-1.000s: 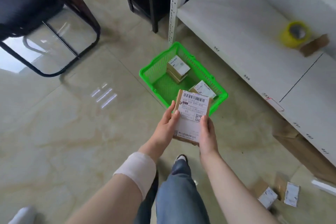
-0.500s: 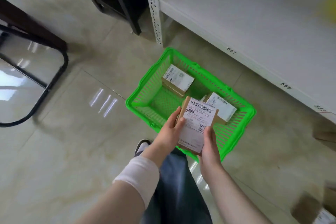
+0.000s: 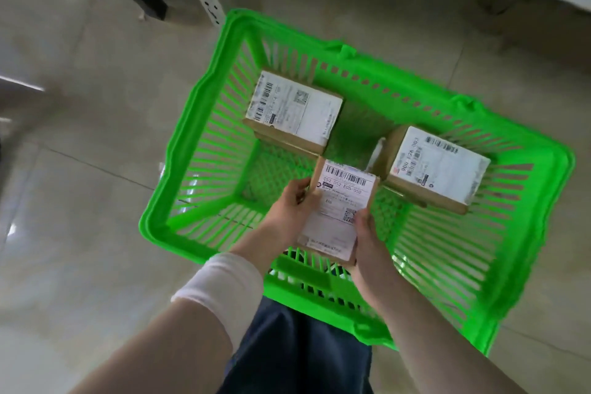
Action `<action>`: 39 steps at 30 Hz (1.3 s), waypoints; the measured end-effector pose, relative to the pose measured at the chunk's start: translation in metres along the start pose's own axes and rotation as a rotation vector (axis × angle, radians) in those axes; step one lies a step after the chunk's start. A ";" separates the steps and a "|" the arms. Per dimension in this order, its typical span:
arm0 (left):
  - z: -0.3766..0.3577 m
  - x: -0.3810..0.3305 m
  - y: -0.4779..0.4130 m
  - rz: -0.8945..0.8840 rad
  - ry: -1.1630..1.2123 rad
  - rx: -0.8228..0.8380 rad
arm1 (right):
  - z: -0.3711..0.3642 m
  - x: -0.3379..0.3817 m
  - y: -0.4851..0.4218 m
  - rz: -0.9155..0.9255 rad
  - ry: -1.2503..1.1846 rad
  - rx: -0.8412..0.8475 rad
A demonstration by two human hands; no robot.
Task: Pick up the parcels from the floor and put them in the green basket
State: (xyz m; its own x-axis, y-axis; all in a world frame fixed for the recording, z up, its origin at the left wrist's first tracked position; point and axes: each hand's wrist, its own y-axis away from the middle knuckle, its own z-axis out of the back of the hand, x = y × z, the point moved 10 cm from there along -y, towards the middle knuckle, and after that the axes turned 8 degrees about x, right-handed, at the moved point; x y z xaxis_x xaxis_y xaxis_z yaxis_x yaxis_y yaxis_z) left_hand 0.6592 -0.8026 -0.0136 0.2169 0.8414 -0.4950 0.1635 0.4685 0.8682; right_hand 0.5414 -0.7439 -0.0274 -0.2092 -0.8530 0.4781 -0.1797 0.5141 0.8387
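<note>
- Held parcel (image 3: 340, 211): a small brown cardboard box with a white shipping label on its upper face, carried label-up over the near half of the green basket (image 3: 179, 169).
- Left hand (image 3: 289, 213): fingers closed on the parcel's left long edge, with a pale wrist band (image 3: 224, 285) behind it.
- Right hand (image 3: 367, 240): fingers closed on the right long edge near the closer corner; the two hands pinch the box from opposite sides.
- Handling, by judgement: the box appears rigid and light, since a fingertip pinch suffices. The label looks smooth, so bare cardboard edges offer the surer hold. Contents are unknown; a low release seems prudent.
- First resting parcel (image 3: 292, 110): lies inside the basket beyond the left hand, label up.
- Second resting parcel (image 3: 435, 166): lies inside the basket beyond and to the right of the right hand, tilted, its corner near the held box.
- Free space: open mesh floor shows beneath and to the left of the left hand, the likelier spot for setting down.
</note>
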 end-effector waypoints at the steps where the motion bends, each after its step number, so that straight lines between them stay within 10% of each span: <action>1: 0.000 0.005 -0.007 0.000 -0.004 -0.008 | 0.003 -0.006 -0.006 -0.008 -0.016 -0.012; 39: -0.004 0.031 -0.048 0.100 -0.013 0.163 | 0.073 0.030 -0.010 -0.051 0.184 -0.146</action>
State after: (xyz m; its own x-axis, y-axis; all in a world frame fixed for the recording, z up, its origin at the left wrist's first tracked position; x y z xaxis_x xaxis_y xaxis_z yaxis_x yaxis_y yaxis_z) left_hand 0.6544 -0.7977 -0.0703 0.2520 0.8778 -0.4074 0.2936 0.3318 0.8965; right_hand 0.4667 -0.7679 -0.0409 -0.0220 -0.8862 0.4627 -0.0414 0.4632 0.8853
